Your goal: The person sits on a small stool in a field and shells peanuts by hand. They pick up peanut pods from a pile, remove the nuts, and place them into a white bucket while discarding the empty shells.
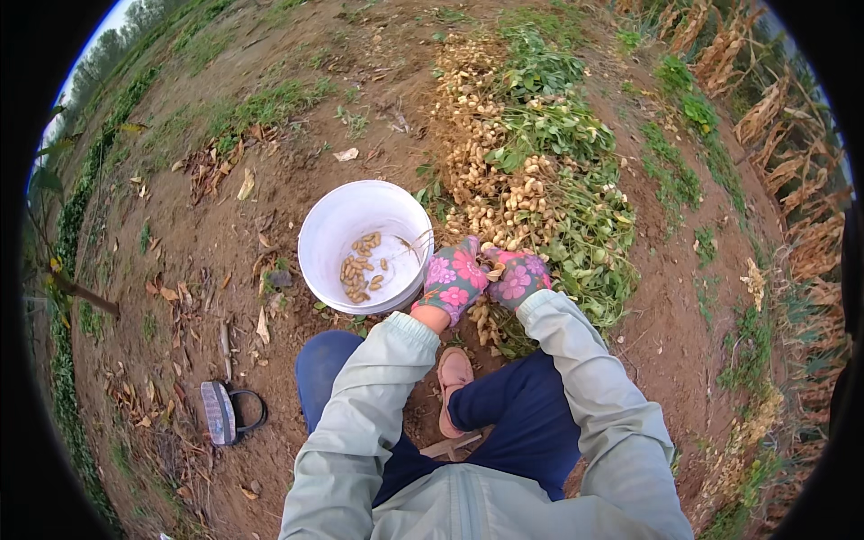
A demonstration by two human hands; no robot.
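Note:
My left hand (453, 278), in a grey glove with pink flowers, is beside the right rim of a white plastic bucket (316, 229). Its fingers are curled in at a cluster of peanut pods, the fingertips partly hidden. My right hand (518, 278), gloved the same way, meets it from the right, closed on part of a peanut plant. Between the hands shows a pale pod or dry leaf (496, 271). Below them hang more peanut pods (484, 320). Loose peanuts (354, 273) lie on the bucket's bottom, and a thin stem rests against its inner right wall.
A long heap of uprooted peanut plants (540, 196) stretches away ahead, pods left, leaves right. On the soil at left lie a small handled bag (219, 413) and a stick (226, 347). Dry corn plants (776, 128) stand at far right. My pink shoe (455, 378) is below my hands.

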